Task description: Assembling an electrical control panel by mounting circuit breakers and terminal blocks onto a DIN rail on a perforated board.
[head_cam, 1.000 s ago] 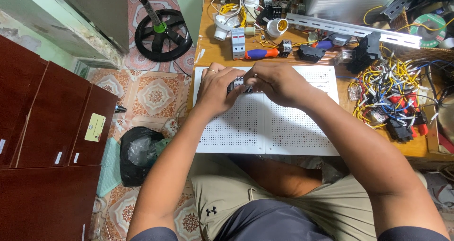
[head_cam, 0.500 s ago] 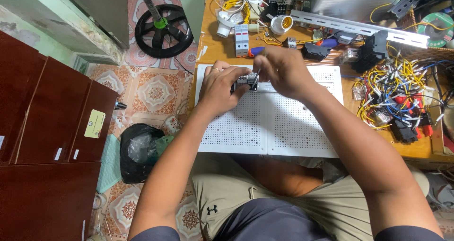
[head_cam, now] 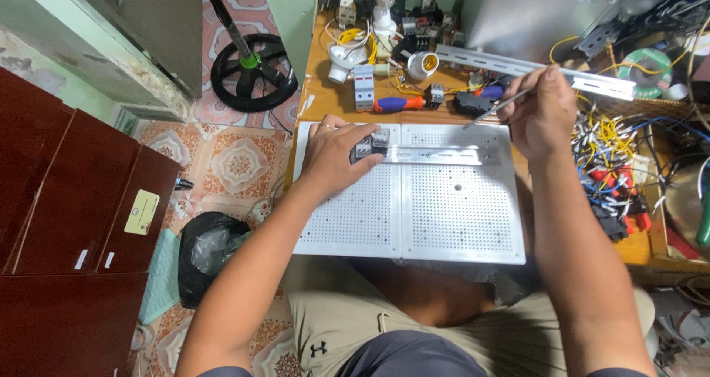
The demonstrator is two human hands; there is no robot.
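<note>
Patterned floor tiles [head_cam: 244, 159] spread below an orange workbench [head_cam: 325, 96], with dark red cabinets [head_cam: 66, 199] at the left and a black wheel [head_cam: 248, 70] near the wall; on the bench lies a white perforated panel [head_cam: 414, 214], and across its upper part runs a metal mounting rail [head_cam: 436, 155]; a second, longer rail [head_cam: 532, 70] rests further back beside a tangle of coloured wires [head_cam: 614, 162]; a black bag [head_cam: 203, 255] sits on the floor. Left hand [head_cam: 333, 155] lies on the panel, fingers curled around a small grey breaker [head_cam: 370, 144] seated at the rail's left end; right hand [head_cam: 543, 110] is raised above the panel's right edge, closed around a thin metal screwdriver [head_cam: 495, 109] whose tip points down towards the rail; an orange-handled screwdriver [head_cam: 399, 103] lies behind the panel.
</note>
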